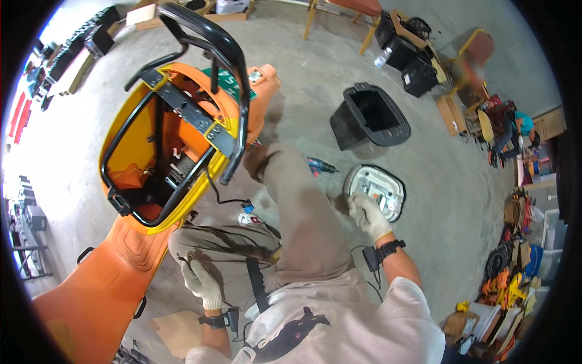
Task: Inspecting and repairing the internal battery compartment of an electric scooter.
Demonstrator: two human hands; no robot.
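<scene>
Both hands wear pale work gloves. My left hand (pixel 201 284) is closed by my left knee, its fingertips pinched around something small and dark that I cannot make out. My right hand (pixel 368 217) has curled fingers over the near edge of an oval white cover (pixel 395 189) with a black rim, lying on the floor; whatever its fingertips hold is hidden. Ahead on the left stands an orange and yellow scooter body (pixel 124 136) with a black tube frame and an open cavity. From it hangs a black cable with a blue connector (pixel 247 207).
A deep black plastic bin (pixel 397 134) stands beyond the cover. Near my foot lies a power drill (pixel 321 165). An orange footboard (pixel 100 279) extends at the left, with cardboard (pixel 177 332) beside it. Boxes (pixel 418 76) and a seated person (pixel 509 130) are at the far right.
</scene>
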